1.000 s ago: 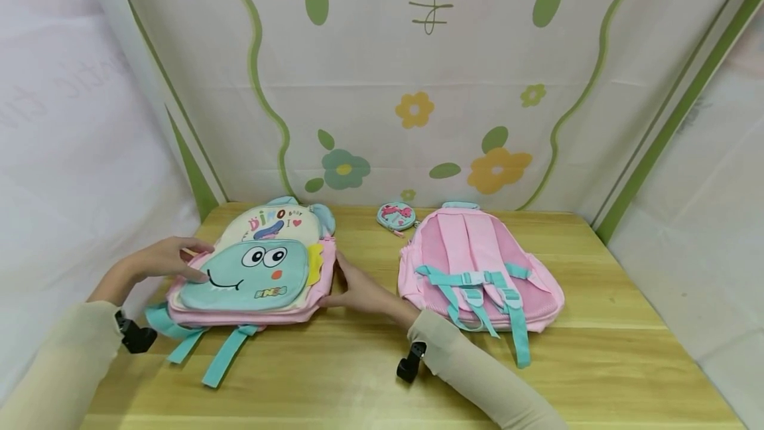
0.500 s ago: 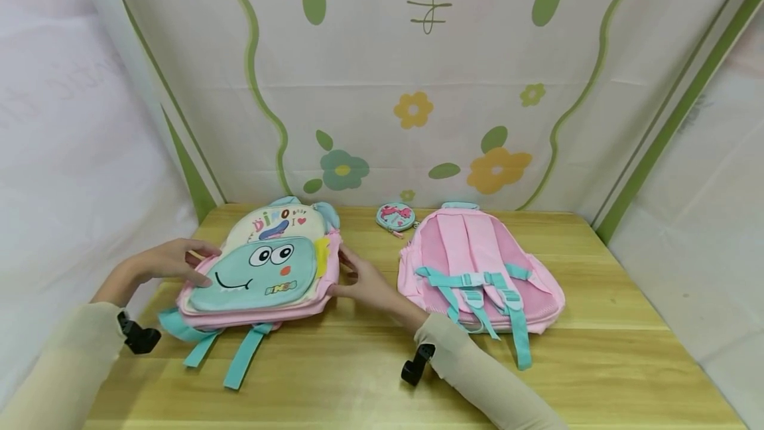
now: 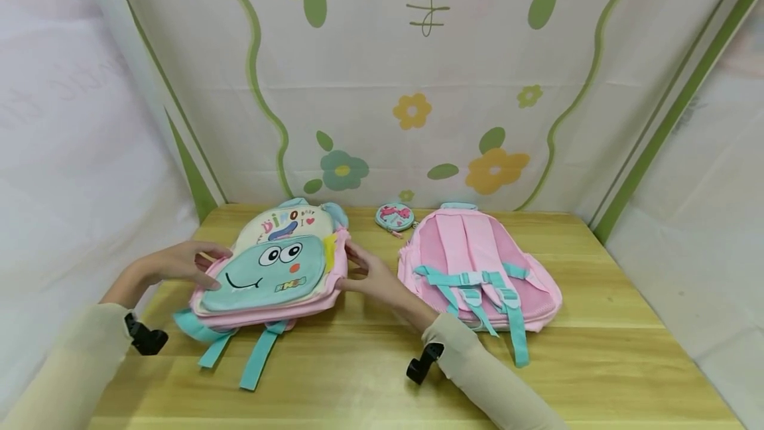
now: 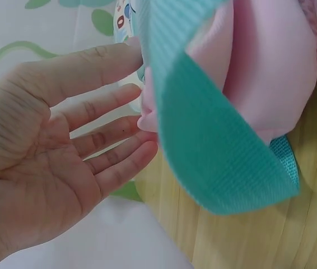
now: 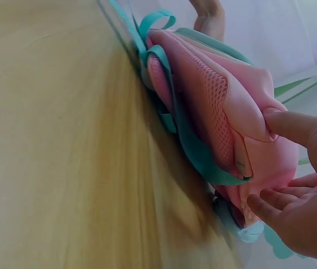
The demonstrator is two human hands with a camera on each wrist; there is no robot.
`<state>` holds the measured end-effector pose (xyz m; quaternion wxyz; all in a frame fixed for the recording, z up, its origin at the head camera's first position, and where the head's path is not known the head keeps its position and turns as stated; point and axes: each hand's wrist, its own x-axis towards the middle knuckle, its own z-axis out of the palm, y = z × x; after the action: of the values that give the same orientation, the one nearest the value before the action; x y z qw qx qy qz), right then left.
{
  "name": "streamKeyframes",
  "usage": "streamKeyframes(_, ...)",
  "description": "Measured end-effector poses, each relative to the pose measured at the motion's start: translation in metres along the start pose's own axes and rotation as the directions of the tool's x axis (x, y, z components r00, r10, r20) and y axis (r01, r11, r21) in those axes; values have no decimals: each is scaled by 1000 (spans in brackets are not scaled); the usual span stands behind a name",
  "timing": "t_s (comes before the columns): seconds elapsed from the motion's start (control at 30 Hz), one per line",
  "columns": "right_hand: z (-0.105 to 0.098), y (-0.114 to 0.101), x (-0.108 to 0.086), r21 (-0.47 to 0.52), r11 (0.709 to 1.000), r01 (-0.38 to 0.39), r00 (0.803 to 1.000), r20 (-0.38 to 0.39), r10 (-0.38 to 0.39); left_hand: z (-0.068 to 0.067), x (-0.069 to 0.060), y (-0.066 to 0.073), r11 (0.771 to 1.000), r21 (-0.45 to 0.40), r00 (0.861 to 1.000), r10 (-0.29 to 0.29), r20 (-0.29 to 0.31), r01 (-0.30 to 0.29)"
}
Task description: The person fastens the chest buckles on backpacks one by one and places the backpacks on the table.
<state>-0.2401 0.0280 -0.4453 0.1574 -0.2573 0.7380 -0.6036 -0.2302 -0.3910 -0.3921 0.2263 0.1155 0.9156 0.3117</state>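
A dinosaur backpack (image 3: 268, 274), pink with a teal face pocket and cream top, lies face up at the left of the table. My left hand (image 3: 182, 263) holds its left side, thumb on the front; in the left wrist view the fingertips touch pink fabric beside a teal strap (image 4: 214, 134). On the other side, my right hand (image 3: 376, 279) grips the pink side, and the right wrist view shows the thumb pressing into the fabric. There the mesh back (image 5: 203, 92) tilts partly off the wood, with a shadow under it. Two teal strap ends trail toward the front.
A second pink backpack (image 3: 438, 241) lies straps up on the right of the table (image 3: 621, 350). Beside its top is a small round teal pouch (image 3: 394, 215) with a pink print. A flower-printed cloth (image 3: 358, 71) hangs along the back edge.
Both hands have carried the dinosaur backpack a little to the right, and its strap ends have shifted with it. The second backpack and the pouch stay where they were.
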Motion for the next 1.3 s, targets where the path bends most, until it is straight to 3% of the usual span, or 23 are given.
streamKeyframes(0.27,-16,4,-4,-7,998,63,998,-2,-63,11,5,6,998,-52,999,34,-4,-34)
streamKeyframes(0.53,-24,-2,-13,90,995,-53,998,-31,56,20,10,13,998,-33,998,58,-17,-59)
streamKeyframes(0.6,-25,-5,-15,111,993,-50,998,-35,54,23,11,15,997,-32,998,63,-20,-64)
streamKeyframes(0.9,-37,-19,-13,62,991,115,993,-32,-113,31,16,23,995,-62,996,81,-21,-82)
streamKeyframes(1.3,-49,-37,-12,11,993,113,993,-24,-113,38,25,27,984,-134,993,117,-23,-119)
